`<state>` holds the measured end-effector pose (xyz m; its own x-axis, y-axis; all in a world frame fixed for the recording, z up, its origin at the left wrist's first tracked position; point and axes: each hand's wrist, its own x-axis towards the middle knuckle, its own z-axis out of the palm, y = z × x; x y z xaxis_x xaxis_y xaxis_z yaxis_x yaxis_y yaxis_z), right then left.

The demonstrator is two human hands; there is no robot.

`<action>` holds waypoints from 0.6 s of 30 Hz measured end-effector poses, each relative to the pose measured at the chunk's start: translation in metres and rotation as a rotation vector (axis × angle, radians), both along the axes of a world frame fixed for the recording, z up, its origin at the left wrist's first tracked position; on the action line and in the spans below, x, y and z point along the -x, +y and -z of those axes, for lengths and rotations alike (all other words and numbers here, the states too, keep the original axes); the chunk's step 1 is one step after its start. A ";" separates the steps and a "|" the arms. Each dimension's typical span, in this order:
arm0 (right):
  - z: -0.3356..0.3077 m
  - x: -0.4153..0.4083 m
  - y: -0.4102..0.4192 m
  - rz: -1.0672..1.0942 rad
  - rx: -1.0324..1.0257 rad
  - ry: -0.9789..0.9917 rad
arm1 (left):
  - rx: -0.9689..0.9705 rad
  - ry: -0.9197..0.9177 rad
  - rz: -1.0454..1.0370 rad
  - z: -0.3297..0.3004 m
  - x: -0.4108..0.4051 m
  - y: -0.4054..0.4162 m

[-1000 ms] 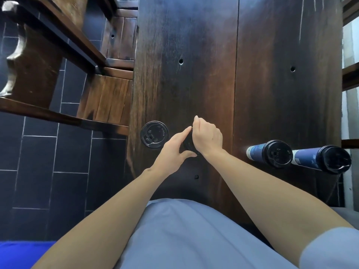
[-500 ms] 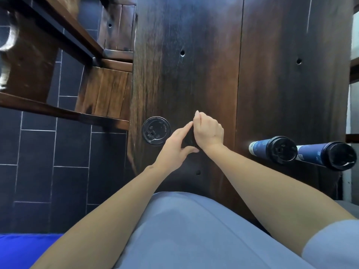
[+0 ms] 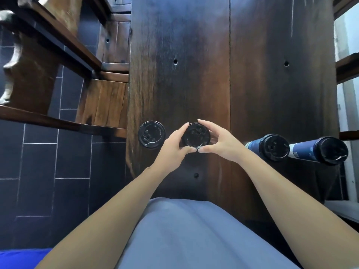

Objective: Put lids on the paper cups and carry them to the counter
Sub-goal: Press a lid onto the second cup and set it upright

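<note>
A black lid [image 3: 195, 134] sits on a cup seen from straight above; the cup's body is hidden beneath it. My left hand [image 3: 172, 148] and my right hand [image 3: 217, 140] curl around the lid's rim from either side, thumbs meeting at its near edge. A second black lid [image 3: 151, 134] lies just to the left near the table's left edge; whether a cup is under it cannot be told. Two blue paper cups with black lids stand at the right: one [image 3: 272, 147] closer to my hands, one [image 3: 320, 150] by the right edge.
The dark wooden table [image 3: 233, 65] stretches away from me, with small holes in its planks. A wooden bench [image 3: 104, 101] and dark tiled floor [image 3: 48, 162] lie to the left. Wooden shelf edges [image 3: 347, 66] show at the right.
My right hand has lifted off the top of the lid and moved to its right side. Both hands now ring the rim, and the lid's top has come into sight.
</note>
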<state>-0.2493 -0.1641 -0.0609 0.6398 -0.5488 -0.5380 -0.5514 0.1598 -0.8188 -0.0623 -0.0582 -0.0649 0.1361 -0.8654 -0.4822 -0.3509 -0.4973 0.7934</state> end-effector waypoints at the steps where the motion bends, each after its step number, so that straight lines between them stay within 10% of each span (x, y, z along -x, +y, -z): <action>1: -0.002 0.000 -0.002 -0.001 0.018 -0.001 | -0.008 0.003 0.006 -0.004 -0.001 -0.002; 18: -0.089 0.008 0.004 0.037 0.053 -0.069 | -0.168 0.335 -0.033 -0.111 -0.022 -0.011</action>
<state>-0.2574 -0.1598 0.0283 0.6527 -0.5995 -0.4632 -0.4882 0.1347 -0.8623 -0.0406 -0.0692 0.0457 -0.0266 -0.7683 -0.6395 -0.0667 -0.6370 0.7680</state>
